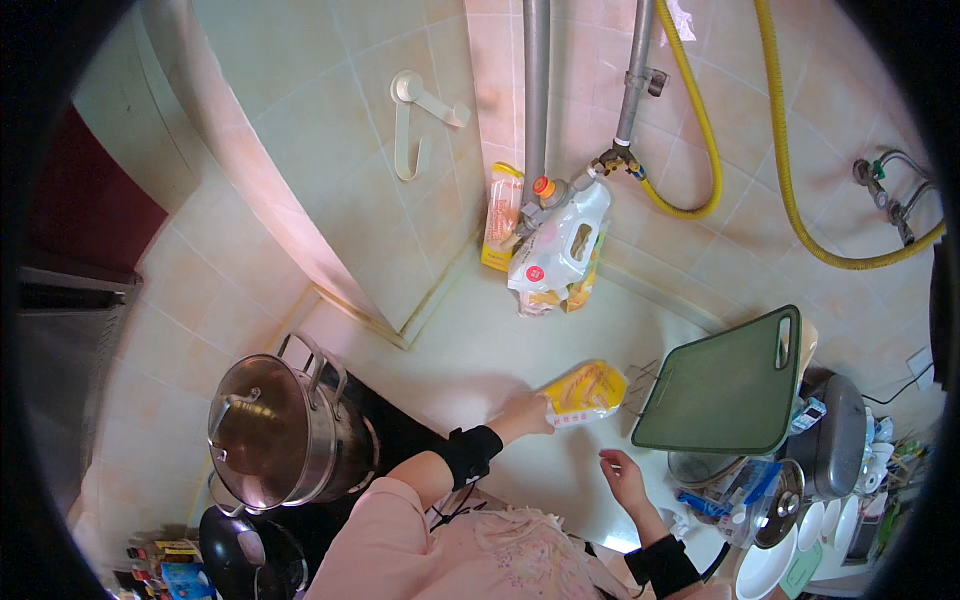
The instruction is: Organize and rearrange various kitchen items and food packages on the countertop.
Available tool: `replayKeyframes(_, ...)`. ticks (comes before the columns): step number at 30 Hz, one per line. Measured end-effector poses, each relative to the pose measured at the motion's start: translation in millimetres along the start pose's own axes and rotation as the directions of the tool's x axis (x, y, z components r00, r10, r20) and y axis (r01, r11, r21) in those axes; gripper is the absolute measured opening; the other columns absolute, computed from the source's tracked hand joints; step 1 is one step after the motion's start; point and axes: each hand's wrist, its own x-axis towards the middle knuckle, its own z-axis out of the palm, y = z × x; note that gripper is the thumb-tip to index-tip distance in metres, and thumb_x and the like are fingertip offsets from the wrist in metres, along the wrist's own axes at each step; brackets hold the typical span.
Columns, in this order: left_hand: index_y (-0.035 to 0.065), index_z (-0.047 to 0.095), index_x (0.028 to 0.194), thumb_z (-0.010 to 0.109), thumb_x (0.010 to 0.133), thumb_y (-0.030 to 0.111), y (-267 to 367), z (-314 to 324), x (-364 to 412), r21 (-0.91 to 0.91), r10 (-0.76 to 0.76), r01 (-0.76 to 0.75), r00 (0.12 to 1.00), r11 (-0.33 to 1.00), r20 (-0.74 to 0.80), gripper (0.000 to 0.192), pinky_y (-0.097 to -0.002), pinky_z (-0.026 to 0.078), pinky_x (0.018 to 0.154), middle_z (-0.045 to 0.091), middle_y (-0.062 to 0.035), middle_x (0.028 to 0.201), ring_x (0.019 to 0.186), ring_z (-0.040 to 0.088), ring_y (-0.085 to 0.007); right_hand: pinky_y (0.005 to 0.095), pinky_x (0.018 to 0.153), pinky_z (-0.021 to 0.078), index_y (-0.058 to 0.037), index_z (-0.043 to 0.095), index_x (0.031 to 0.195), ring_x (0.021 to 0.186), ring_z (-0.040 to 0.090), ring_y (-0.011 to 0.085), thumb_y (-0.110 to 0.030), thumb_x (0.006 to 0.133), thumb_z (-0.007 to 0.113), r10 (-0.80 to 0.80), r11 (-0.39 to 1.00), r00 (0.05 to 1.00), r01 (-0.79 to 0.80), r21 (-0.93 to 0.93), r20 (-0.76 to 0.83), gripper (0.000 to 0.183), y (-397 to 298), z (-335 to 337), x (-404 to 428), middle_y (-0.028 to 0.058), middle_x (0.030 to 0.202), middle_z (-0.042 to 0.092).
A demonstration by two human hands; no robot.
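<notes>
My left hand [529, 415] grips the near end of a yellow and clear plastic food packet [586, 390] above the white countertop [457, 360]. The packet bears writing, and its far end points toward a wire rack [641, 386]. Lower and to the right, my right hand [621, 474] hangs over the counter with bent fingers, holding nothing. Both wrists wear black bands. A green cutting board [724, 386] leans in the rack, right of the packet.
A steel pot with a glass lid [259, 431] stands on the black stove at left, near a dark pan [247, 555]. Bagged goods and a white plastic refill pouch [559, 240] stand in the corner by pipes. Lids, bowls and white plates [765, 562] crowd the right.
</notes>
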Motion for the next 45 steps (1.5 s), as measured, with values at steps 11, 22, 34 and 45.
replayKeyframes(11,0.0021,0.057,0.085,0.062,0.068,0.032,-10,23,-4,-0.238,0.024,-0.026,1.000,0.971,-0.011,0.035,-0.0389,0.046,0.064,0.059,-0.0155,0.080,0.074,0.058,-0.0299,0.0321,0.069,0.0499,-0.0019,0.054,0.095,0.083,0.058,0.0203,-0.029,0.074,0.062,0.591,0.723,0.804,-0.566,0.396,0.070,0.035,-22,28,136,0.0096,0.087,0.058)
replayKeyframes(22,-0.0007,0.048,0.108,0.060,0.075,0.036,-73,25,-13,-0.633,-0.339,0.056,0.879,0.772,-0.334,0.050,-0.0328,0.044,0.077,0.058,-0.0158,0.098,0.088,0.057,-0.0247,0.0287,0.065,0.0484,0.0073,0.054,0.097,0.074,0.058,0.0175,-0.019,0.073,0.060,0.318,0.863,0.893,-0.412,0.292,0.318,0.037,-89,38,142,0.0101,0.086,0.059)
replayKeyframes(34,-0.0032,0.044,0.109,0.069,0.066,0.029,-100,-23,22,-0.761,-0.678,0.066,0.508,0.645,-0.531,0.059,-0.0326,0.045,0.076,0.048,-0.0166,0.107,0.089,0.054,-0.0262,0.0225,0.059,0.0425,0.0024,0.060,0.089,0.064,0.053,0.0089,-0.018,0.077,0.058,0.039,0.960,0.983,-0.087,0.267,0.180,0.023,-152,100,201,0.0039,0.076,0.059)
replayKeyframes(45,0.0011,0.047,0.103,0.060,0.073,0.009,-94,-70,-8,-0.603,-0.546,-0.149,0.296,0.784,-0.784,0.033,-0.0318,0.045,0.071,0.051,-0.0135,0.098,0.082,0.056,-0.0228,0.0290,0.055,0.0397,0.0056,0.059,0.086,0.056,0.049,0.0133,-0.016,0.081,0.053,-0.055,0.928,0.884,0.216,0.303,-0.463,0.023,-199,190,304,0.0101,0.064,0.058)
